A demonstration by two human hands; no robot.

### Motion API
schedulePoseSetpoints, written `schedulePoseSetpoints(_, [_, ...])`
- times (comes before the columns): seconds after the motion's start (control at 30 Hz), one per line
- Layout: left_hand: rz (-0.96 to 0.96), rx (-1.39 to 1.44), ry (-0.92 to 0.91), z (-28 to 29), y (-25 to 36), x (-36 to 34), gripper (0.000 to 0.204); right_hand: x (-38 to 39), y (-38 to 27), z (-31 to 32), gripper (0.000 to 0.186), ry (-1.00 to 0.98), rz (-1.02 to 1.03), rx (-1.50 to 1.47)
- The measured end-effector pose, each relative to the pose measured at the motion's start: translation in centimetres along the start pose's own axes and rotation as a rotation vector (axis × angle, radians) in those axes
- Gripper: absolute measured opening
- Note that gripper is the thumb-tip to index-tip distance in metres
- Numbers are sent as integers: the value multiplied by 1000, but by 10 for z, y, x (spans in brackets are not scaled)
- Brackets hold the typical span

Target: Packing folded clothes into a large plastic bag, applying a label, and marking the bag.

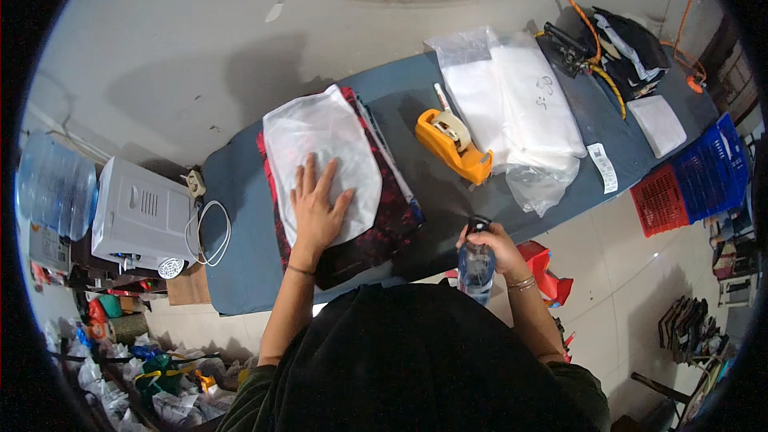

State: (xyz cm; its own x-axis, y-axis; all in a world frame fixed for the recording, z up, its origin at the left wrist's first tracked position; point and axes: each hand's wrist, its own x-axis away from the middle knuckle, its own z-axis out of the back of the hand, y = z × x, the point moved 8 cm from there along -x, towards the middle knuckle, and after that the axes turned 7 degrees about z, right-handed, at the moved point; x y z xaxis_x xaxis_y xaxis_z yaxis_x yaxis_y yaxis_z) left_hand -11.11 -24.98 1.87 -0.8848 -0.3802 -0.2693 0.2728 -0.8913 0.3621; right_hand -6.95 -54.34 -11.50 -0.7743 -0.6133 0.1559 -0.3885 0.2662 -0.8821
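A head-worn fisheye camera looks down on the tabletop [238, 244] from its near side, toward the wall [188, 56] behind it.

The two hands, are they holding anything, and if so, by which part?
The right hand holds a clear plastic, black-topped spray bottle by its upper part. The left hand holds nothing, lying spread on a thin white sheet.

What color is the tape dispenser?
The tape dispenser is yellow-orange, seen best in the head view.
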Motion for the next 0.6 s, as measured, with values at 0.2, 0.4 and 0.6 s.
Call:
schedulePoseSetpoints(0.2, [25, 9, -36, 0, 8, 0, 57, -34, 8, 23, 27, -57, -162, -132])
schedulePoseSetpoints(0.4, [41, 3, -29, -1, 7, 0, 58, -97, -12, -2, 22, -28, -122, -343])
schedulePoseSetpoints(0.6, [78, 9, -19, 0, 9, -1, 60, -113, -18, -8, 17, -2, -108, -328])
